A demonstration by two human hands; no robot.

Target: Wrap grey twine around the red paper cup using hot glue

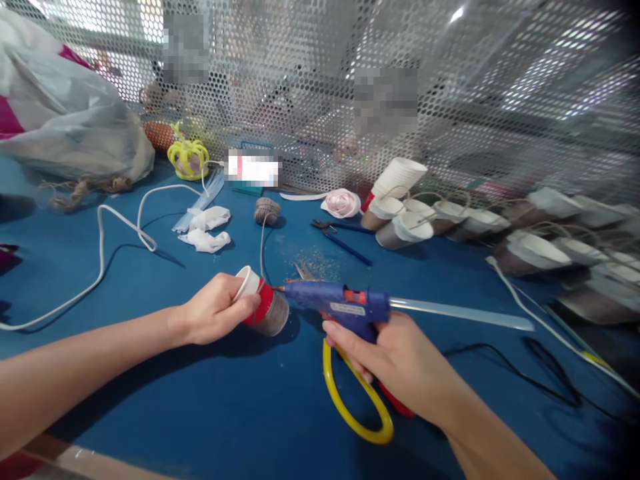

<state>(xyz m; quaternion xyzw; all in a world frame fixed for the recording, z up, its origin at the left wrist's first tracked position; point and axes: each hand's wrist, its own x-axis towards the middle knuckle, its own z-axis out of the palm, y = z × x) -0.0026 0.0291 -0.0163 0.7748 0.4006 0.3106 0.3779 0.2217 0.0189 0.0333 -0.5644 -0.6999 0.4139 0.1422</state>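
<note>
My left hand (220, 309) is closed around a paper cup (267, 312), tilted on its side, with a white rim, a red band and grey yarn wrapped near its base. A strand of that yarn runs back to a small grey yarn ball (267, 211). In my right hand (400, 360) is a blue glue gun (335, 301) with a long clear glue stick out of its back. The nozzle points left and meets or nearly meets the cup's red band. Beneath the gun lie scissors (357, 407) with yellow and red handles, partly hidden.
Several wrapped cups (405, 227) with handles line the right side. Blue-handled pliers (345, 240), a pink ribbon roll (341, 202), white crumpled pieces (205, 240) and a yellow crown-like item (188, 160) lie behind. A white cord (103, 247) crosses the left. Perforated metal mesh (300, 87) stands at the back.
</note>
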